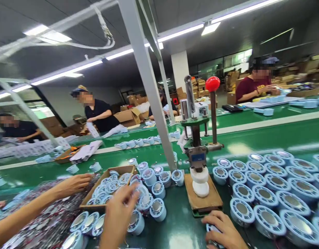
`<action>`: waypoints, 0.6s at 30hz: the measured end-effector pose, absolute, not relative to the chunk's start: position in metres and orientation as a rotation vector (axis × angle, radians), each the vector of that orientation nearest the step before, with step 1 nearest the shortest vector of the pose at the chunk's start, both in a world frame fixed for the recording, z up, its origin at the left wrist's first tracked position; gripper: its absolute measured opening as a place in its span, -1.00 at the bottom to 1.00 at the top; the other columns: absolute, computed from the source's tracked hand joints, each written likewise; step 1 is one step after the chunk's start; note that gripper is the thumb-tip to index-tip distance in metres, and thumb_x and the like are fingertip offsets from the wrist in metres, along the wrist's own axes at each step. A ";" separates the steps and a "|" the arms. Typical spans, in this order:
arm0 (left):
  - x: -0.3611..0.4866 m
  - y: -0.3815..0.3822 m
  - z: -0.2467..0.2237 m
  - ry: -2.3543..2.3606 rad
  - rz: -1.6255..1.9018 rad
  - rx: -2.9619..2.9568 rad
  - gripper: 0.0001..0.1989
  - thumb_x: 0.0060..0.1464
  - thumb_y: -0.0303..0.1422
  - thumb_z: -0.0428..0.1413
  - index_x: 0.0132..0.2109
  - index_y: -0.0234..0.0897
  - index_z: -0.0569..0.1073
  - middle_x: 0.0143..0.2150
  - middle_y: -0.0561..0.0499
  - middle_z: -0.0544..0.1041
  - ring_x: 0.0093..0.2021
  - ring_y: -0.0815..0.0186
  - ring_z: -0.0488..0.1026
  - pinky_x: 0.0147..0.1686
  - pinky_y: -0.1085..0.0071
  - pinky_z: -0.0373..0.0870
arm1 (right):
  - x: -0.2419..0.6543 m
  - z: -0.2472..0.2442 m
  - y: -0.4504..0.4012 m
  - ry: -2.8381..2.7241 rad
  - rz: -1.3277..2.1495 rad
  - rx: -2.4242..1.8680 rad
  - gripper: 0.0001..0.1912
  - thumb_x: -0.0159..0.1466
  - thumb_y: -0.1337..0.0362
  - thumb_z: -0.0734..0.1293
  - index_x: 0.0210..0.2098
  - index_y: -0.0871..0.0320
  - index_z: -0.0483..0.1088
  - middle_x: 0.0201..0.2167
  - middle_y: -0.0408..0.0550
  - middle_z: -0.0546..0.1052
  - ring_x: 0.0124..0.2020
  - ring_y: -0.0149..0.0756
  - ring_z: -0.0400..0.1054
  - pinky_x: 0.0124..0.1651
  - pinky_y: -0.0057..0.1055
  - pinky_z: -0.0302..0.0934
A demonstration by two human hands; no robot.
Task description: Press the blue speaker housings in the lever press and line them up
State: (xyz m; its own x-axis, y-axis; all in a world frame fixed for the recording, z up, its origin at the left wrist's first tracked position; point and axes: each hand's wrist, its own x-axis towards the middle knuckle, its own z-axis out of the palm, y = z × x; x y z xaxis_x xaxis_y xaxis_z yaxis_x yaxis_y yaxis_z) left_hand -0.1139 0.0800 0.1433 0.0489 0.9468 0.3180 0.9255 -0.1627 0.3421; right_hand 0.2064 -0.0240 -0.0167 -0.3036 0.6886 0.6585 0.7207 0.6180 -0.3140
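Observation:
My right hand (223,230) grips a light-blue round housing (213,229) at the front edge, mostly hidden under the fingers. Just beyond it stands a hand press (198,155) with a red lever knob (212,84), white round press pads (200,188) and a brown base plate (189,186). My left hand (119,214) is raised among blue housings with silver discs (157,205), beside a cardboard box (133,170) of light-blue rings (105,188). Motion smears its fingers, so whether they hold anything is unclear.
A co-worker's arm (49,195) reaches in from the left over a heap of wired metal discs (45,218). Rows of blue housings (268,218) fill the right side. A grey post (149,86) rises behind the press. Several people work across the green conveyor (242,138).

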 end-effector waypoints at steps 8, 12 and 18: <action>-0.015 0.027 0.006 1.453 0.692 2.421 -0.60 0.26 -0.16 -0.06 0.08 -0.16 0.53 -0.06 -0.19 0.55 -0.04 0.09 0.51 -0.01 0.16 0.51 | 0.206 -0.031 -0.038 -1.775 0.050 -1.275 -0.42 0.10 0.40 0.39 0.13 0.17 0.31 0.10 0.12 0.42 0.11 -0.20 0.40 0.13 -0.44 0.33; -0.040 0.033 0.002 1.292 0.513 2.532 -0.41 0.09 -0.13 0.17 0.26 0.00 0.33 0.23 -0.10 0.42 0.18 -0.02 0.38 0.11 0.08 0.44 | 0.212 -0.036 -0.042 -1.763 0.059 -1.220 -0.40 0.10 0.40 0.40 0.14 0.13 0.29 0.07 0.06 0.46 0.09 -0.20 0.42 0.12 -0.44 0.33; -0.039 0.023 -0.004 1.308 0.742 2.404 -0.41 0.03 -0.24 0.22 0.24 0.00 0.35 0.17 -0.03 0.49 0.14 0.02 0.42 0.10 0.12 0.44 | 0.195 -0.028 -0.040 -1.609 0.178 -1.305 -0.36 0.04 0.42 0.37 0.14 0.14 0.30 0.08 0.06 0.47 0.10 -0.13 0.42 0.12 -0.38 0.35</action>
State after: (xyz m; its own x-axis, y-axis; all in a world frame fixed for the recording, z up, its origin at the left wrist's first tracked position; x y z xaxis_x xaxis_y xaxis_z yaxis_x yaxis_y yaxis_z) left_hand -0.0388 0.0232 -0.0039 0.4506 0.8427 0.2946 0.6852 -0.5380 0.4910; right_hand 0.1948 -0.0400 -0.0277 0.0984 0.7970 0.5959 0.6475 0.4035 -0.6465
